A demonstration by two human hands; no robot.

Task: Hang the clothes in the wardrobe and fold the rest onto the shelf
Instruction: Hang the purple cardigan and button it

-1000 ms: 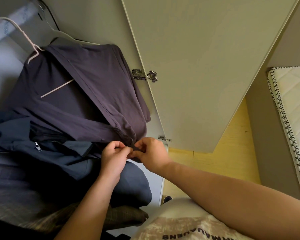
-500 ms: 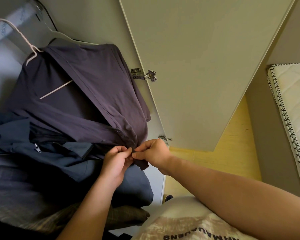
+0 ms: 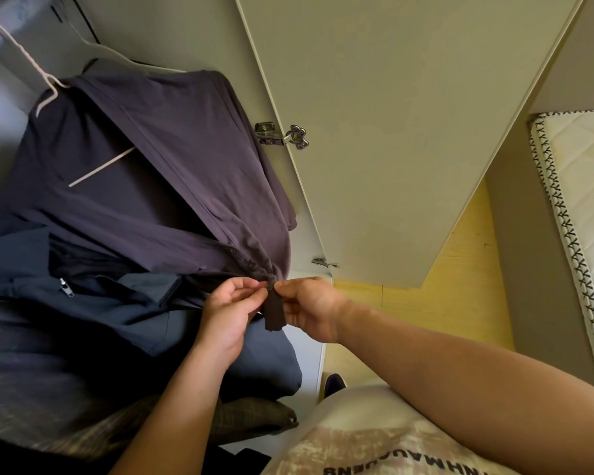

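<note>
Shirt: the dark purple-grey button-front cotton shirt (image 3: 144, 173) hangs on a pale pink wire hanger (image 3: 50, 94) inside the wardrobe, beside the open cream wardrobe door (image 3: 408, 114) and above a navy zip jacket (image 3: 83, 303).
Left hand: the left hand (image 3: 230, 313) pinches the placket near the hem.
Right hand: the right hand (image 3: 309, 310) pinches the facing strip, whose end dangles below.
Step, I'd say: fastening a low button.
Doing it well: hold both strips flat and level, match button to hole, and avoid tugging downward lest the hanger tip.
</note>
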